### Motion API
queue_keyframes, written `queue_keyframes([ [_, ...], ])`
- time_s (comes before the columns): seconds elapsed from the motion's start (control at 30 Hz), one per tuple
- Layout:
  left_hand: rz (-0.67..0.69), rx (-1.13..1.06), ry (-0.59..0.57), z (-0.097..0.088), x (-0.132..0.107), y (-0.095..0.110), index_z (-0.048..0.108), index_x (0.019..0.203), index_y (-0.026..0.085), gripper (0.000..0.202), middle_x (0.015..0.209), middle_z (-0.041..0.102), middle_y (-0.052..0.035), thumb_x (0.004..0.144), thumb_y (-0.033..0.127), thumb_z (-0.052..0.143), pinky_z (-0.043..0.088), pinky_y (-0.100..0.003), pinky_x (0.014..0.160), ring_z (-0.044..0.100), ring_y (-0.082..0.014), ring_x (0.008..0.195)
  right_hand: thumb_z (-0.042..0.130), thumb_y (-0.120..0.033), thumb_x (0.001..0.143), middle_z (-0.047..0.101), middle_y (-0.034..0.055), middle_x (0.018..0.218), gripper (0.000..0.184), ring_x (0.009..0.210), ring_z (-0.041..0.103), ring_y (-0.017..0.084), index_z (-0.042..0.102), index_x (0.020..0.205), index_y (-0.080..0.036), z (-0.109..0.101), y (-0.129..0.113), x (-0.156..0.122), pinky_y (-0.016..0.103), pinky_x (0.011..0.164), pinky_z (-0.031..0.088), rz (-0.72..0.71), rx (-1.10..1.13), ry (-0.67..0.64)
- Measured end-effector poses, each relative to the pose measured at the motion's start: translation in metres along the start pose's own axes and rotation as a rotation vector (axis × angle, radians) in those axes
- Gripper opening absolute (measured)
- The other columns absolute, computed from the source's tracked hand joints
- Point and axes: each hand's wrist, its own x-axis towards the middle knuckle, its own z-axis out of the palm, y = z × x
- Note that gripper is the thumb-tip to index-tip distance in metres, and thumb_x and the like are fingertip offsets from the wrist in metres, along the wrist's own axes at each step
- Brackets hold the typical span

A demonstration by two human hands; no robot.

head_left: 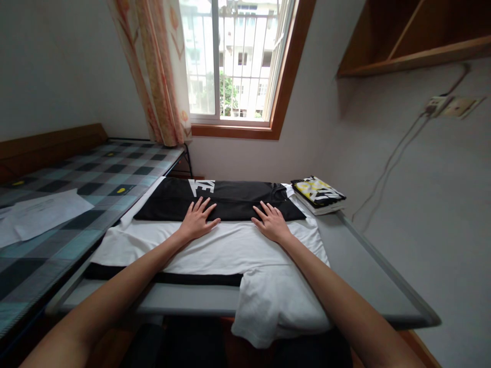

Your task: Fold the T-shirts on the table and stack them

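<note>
A black and white T-shirt lies across the table, its black part (241, 197) with white lettering folded over along the far side. The white part (218, 245) spreads toward me, and a white sleeve (280, 301) hangs over the near edge. My left hand (197, 220) rests flat with fingers spread, its fingertips on the black fold near the lettering. Likewise flat and spread, my right hand (271, 221) touches the black fold farther right. Neither hand grips the cloth. Under the shirt's near left side shows a black strip (199, 278).
A folded stack of clothing (318, 194) with yellow, black and white print sits at the table's far right. The grey table (368, 271) meets the right wall. At left, a bed with a checked mattress (95, 166) carries white papers (46, 214). Cables (391, 158) hang from a socket.
</note>
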Motion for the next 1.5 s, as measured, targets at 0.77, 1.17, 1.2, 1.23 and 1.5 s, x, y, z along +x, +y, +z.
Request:
queue_keyframes([
  [0.77, -0.093, -0.02, 0.181, -0.014, -0.005, -0.006, 0.058, 0.13, 0.023, 0.047, 0.141, 0.054, -0.0087, 0.095, 0.048, 0.039, 0.025, -0.047, 0.116, 0.038, -0.0277, 0.137, 0.037, -0.05, 0.097, 0.048, 0.0102, 0.146, 0.053, 0.136, 0.036, 0.028, 0.055, 0.137, -0.021, -0.005, 0.002, -0.006, 0.043, 0.112, 0.024, 0.032, 0.095, 0.24],
  [1.17, -0.823, 0.232, -0.172, -0.083, -0.048, -0.158, 0.064, 0.118, 0.007, 0.067, 0.124, 0.06, -0.0285, 0.091, 0.058, 0.031, 0.042, -0.057, 0.091, 0.055, -0.0447, 0.114, 0.021, -0.044, 0.099, 0.055, 0.0165, 0.136, 0.058, 0.123, 0.05, 0.028, 0.053, 0.136, -0.013, -0.019, 0.094, -0.016, 0.038, 0.1, 0.038, 0.698, 0.274, 0.238],
  [1.2, -0.848, 0.201, -0.242, -0.085, -0.051, -0.164, 0.066, 0.115, 0.007, 0.067, 0.122, 0.061, -0.0283, 0.091, 0.058, 0.03, 0.044, -0.054, 0.088, 0.057, -0.0442, 0.112, 0.02, -0.047, 0.099, 0.054, 0.016, 0.138, 0.06, 0.126, 0.048, 0.028, 0.051, 0.139, -0.014, -0.014, 0.096, -0.017, 0.039, 0.102, 0.036, 0.68, 0.274, 0.167],
  [1.23, -0.865, 0.173, -0.298, -0.086, -0.053, -0.169, 0.066, 0.113, 0.007, 0.067, 0.121, 0.063, -0.0276, 0.09, 0.059, 0.029, 0.046, -0.051, 0.086, 0.058, -0.0433, 0.111, 0.019, -0.05, 0.099, 0.053, 0.0156, 0.14, 0.063, 0.128, 0.047, 0.028, 0.048, 0.142, -0.015, -0.011, 0.096, -0.017, 0.041, 0.105, 0.034, 0.66, 0.263, 0.11],
  [1.5, -0.703, 0.321, -0.186, -0.077, -0.061, -0.156, 0.068, 0.108, 0.009, 0.055, 0.116, 0.063, -0.0252, 0.092, 0.045, 0.03, 0.048, -0.045, 0.081, 0.06, -0.039, 0.105, 0.022, -0.061, 0.095, 0.05, 0.0157, 0.142, 0.07, 0.13, 0.042, 0.032, 0.042, 0.147, -0.019, -0.007, 0.084, -0.02, 0.05, 0.106, 0.029, 0.627, 0.111, 0.055],
])
